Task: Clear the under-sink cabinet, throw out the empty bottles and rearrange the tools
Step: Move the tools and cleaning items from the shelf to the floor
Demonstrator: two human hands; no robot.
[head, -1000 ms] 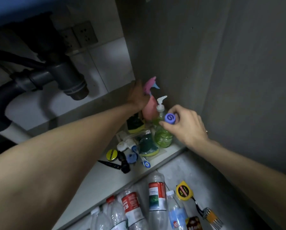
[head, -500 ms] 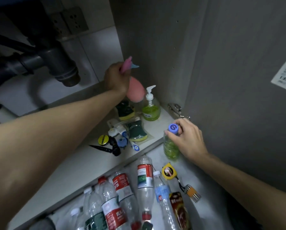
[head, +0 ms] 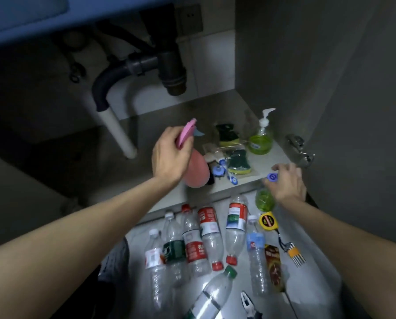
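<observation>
fingers [head: 169,143] of the left hand [head: 169,157] are curled round the neck of a pink spray bottle [head: 195,171], held in the air above the front edge of the cabinet shelf [head: 243,183], its pink trigger head [head: 185,132] pointing up and away. fingers of the right hand [head: 286,180] close on the blue cap [head: 272,177] of a small green bottle [head: 264,200], which hangs or stands at the shelf's front edge, just above the floor [head: 307,238]; whether it touches the floor cannot be told. on the shelf, toward the right wall, stands a pump bottle [head: 261,139] with green liquid; beside it lie two packed scouring sponges [head: 236,162], green over yellow, and near the front a few small blue and white parts [head: 222,171], too small to name. dark drain pipes [head: 146,65] and a white pipe [head: 118,132] run above and behind the shelf. on the floor in front lie several clear plastic bottles [head: 206,240] side by side, most with red or white caps, and one with a green cap [head: 215,293] nearer the camera. right of them lie a yellow tape measure [head: 268,221], a set of hex keys [head: 292,252], a dark red packet [head: 272,263] and, at the lower edge, pliers [head: 247,305].
</observation>
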